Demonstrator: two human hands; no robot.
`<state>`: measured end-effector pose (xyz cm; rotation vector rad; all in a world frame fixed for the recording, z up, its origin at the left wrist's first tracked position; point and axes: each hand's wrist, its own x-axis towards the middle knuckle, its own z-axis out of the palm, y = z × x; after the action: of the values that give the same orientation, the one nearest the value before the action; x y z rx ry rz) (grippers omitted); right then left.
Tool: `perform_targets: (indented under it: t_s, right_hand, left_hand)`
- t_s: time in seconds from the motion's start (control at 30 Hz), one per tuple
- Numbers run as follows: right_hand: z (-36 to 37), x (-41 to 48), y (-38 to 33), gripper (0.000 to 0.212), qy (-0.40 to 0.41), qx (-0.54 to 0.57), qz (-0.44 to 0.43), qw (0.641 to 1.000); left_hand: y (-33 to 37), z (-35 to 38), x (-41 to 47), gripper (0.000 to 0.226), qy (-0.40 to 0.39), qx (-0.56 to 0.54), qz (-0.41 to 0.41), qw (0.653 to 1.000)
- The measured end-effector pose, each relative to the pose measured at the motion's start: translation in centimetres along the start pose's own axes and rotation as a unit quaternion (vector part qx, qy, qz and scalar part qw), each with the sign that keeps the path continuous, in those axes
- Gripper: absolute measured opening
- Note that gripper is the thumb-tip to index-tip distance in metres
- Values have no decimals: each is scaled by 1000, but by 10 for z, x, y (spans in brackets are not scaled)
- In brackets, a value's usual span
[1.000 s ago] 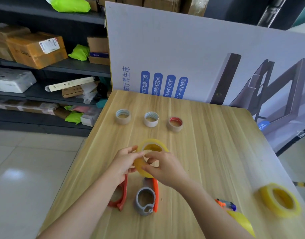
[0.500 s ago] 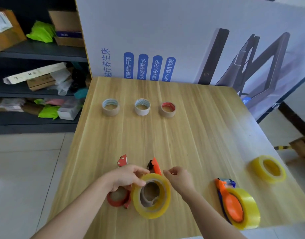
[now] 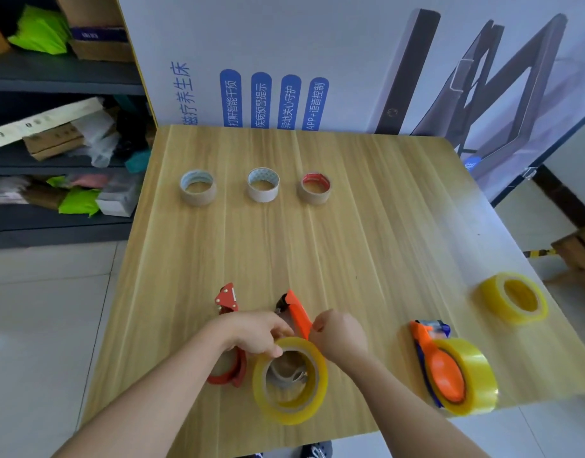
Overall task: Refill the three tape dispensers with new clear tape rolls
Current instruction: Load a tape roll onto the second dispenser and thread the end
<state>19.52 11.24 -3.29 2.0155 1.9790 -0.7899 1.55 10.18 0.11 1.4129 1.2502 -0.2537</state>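
A yellowish clear tape roll [image 3: 289,380] sits around the grey hub of the middle orange dispenser [image 3: 297,314] near the table's front edge. My left hand [image 3: 256,333] grips the roll's upper left rim. My right hand [image 3: 339,333] is at its upper right rim with fingers curled; what it pinches is hidden. A red dispenser [image 3: 226,299] lies just left, partly under my left wrist. To the right an orange dispenser [image 3: 443,368] carries a tape roll. One spare tape roll [image 3: 514,297] lies flat at the far right.
Three used-up cardboard cores [image 3: 198,188] [image 3: 263,185] [image 3: 314,188] stand in a row at the back of the wooden table [image 3: 367,242]. A printed white board [image 3: 317,61] stands behind the table. Cluttered shelves [image 3: 53,143] are to the left.
The tape roll came down from in front of me onto the middle dispenser's hub. Both hands followed it to the table's front edge, and the view tilted down.
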Motion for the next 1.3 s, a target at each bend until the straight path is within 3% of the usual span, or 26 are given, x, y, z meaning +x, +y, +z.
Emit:
perform_targets:
  t_s: [0.23, 0.33, 0.43, 0.53, 0.67, 0.9, 1.3]
  right_hand:
    - [-10, 11, 31, 24, 65, -89, -28, 993]
    - [-12, 9, 34, 24, 84, -53, -38, 994]
    - [-19, -2, 30, 44, 131, 56, -45, 989]
    - [-24, -12, 31, 55, 63, 102, -91, 989]
    - [-18, -19, 39, 30, -36, 84, -150, 984]
    - [-7, -18, 36, 31, -18, 119, -155, 981]
    - [10, 5, 25, 24, -22, 119, -116, 986]
  left_hand:
    - [9, -1, 5, 41, -6, -2, -7, 1000]
    - [15, -1, 8, 40, 10, -34, 3, 999]
    - [14, -1, 7, 41, 50, -113, 7, 992]
    - [11, 1, 7, 41, 84, -156, 8, 984]
    - [6, 7, 8, 40, 90, -159, 1, 983]
    - [-3, 10, 15, 42, 107, -149, -19, 983]
    - [-7, -1, 43, 41, 133, -37, -58, 989]
